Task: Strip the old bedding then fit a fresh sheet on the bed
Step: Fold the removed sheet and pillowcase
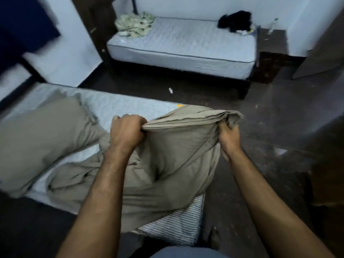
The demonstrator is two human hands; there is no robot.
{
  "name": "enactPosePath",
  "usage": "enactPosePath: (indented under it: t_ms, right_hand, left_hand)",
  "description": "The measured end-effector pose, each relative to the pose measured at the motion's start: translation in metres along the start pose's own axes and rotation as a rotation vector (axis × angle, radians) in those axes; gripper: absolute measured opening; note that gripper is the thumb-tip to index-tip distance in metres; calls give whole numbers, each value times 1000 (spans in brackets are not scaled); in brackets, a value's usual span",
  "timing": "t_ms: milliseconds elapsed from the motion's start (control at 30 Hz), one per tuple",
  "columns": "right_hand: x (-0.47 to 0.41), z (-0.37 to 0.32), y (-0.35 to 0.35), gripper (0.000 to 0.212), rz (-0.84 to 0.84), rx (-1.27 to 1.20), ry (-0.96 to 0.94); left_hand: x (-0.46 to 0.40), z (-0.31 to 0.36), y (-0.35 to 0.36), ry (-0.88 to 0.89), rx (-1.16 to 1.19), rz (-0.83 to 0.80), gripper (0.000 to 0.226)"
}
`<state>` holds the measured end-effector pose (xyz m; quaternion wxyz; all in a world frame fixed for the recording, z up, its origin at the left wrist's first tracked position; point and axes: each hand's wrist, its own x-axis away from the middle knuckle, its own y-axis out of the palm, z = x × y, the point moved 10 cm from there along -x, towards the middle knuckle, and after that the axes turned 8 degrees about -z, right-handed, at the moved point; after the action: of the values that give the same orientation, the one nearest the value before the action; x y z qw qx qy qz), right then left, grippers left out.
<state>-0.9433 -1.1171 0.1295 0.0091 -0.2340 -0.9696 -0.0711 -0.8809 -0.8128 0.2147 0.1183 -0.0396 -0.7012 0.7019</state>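
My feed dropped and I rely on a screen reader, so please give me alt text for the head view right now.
Both hands, left hand and right hand, grip a bunched edge of a tan sheet pulled up off the near mattress, which shows bare beyond a tan pillow. Across the dark floor, a second bare mattress holds a crumpled patterned cloth and a black bundle.

Pillow (pixel 42 138) blocks left — dark floor (pixel 270 127) right open.

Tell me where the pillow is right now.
In the head view the pillow lies at the left on the near mattress, beside the bunched tan sheet.
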Motion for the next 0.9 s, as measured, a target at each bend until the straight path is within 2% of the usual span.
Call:
enactPosePath:
  t_ms: [167,233,333,400,433,500,600,667,700,800,900]
  right_hand:
    - [-14,10,9,14,-177,81,56]
    - [-12,1,17,9,-268,222,10]
    - [-6,3,29,19,-442,421,2]
    - [4,0,43,21,-537,473,-10]
    - [12,-9,49,18,-554,426,-32]
    - [24,-24,55,20,-537,201,-10]
    - [44,-33,59,18,-528,-135,149]
    - [64,-40,62,29,-598,-81,124]
    - [75,-44,63,34,-635,23,68]
    - [109,-39,58,42,-734,326,-42]
    - [125,-34,46,45,-733,357,-41]
  left_hand:
    - [67,-22,-24,-304,190,186,26]
    - [94,-30,-32,-393,274,269,25]
    - [135,-39,-36,-449,649,431,22]
    - [157,-38,-39,-408,895,490,33]
    - [168,-33,-45,-363,901,492,38]
    - [188,-16,-58,-250,706,403,44]
    - [217,-9,-33,-265,425,48,67]
    - [245,-14,1,-372,270,-157,79]
    - [259,-18,15,-437,221,-182,72]
    - [300,-16,38,-600,166,-131,29]
    - [332,-8,48,-640,331,28,11]
